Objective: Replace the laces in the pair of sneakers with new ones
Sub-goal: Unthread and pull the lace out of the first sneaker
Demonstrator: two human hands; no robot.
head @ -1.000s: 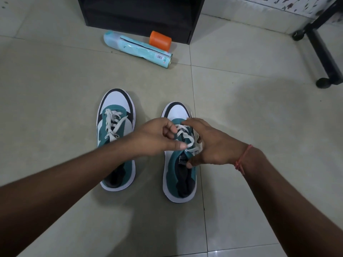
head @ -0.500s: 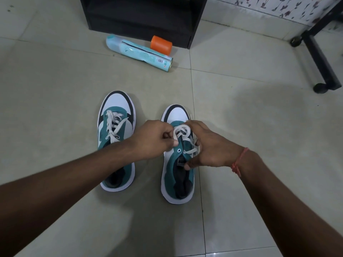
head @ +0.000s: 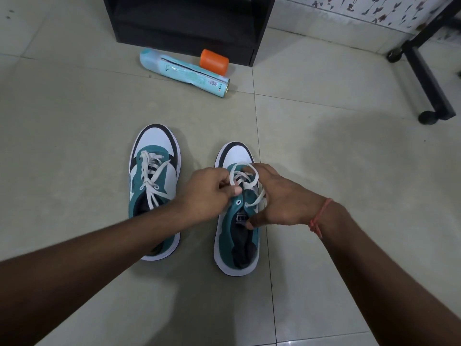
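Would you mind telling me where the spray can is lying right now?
In the head view, the spray can lies on the floor beyond the left sneaker, beside the orange cap.

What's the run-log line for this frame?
stage: unlacing right sneaker | left hand: pinches lace | right hand: steadies sneaker | left sneaker: laced

Only thing close to readable is a small tongue label (head: 241, 218) on the right sneaker (head: 235, 245), too blurry to spell. The teal tube (head: 184, 71) has a barcode, illegible.
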